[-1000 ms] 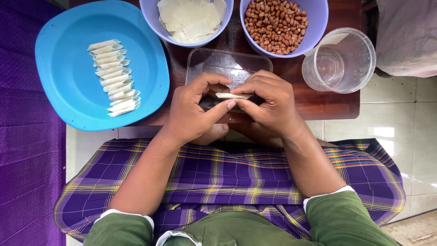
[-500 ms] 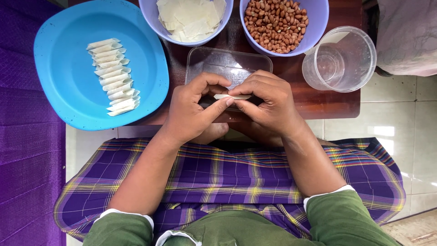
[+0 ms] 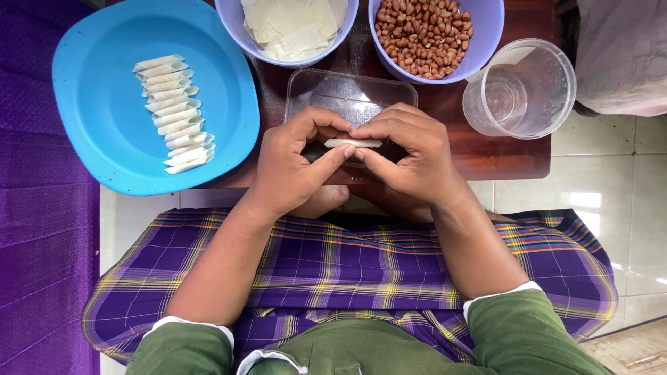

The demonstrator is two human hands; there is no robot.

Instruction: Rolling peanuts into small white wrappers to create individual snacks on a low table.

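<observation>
My left hand [image 3: 295, 167] and my right hand [image 3: 410, 156] meet over a clear shallow plastic tray [image 3: 347, 90]. Between the fingertips of both lies a small pale rolled wrapper [image 3: 353, 143], pinched at each end. A blue plate [image 3: 104, 132] at the left carries a column of several finished pale rolls [image 3: 172, 103]. Behind my hands stand a lilac bowl of flat wrapper sheets [image 3: 292, 24] and a lilac bowl of peanuts [image 3: 424, 31].
A clear plastic cup [image 3: 521, 90] stands at the right on the low dark wooden board [image 3: 500, 153]. A purple plaid cloth [image 3: 347, 264] covers my lap. Purple fabric lies at the left, pale floor tiles at the right.
The roll has been turned slightly between my fingertips; both hands stay in the same spot over the tray.
</observation>
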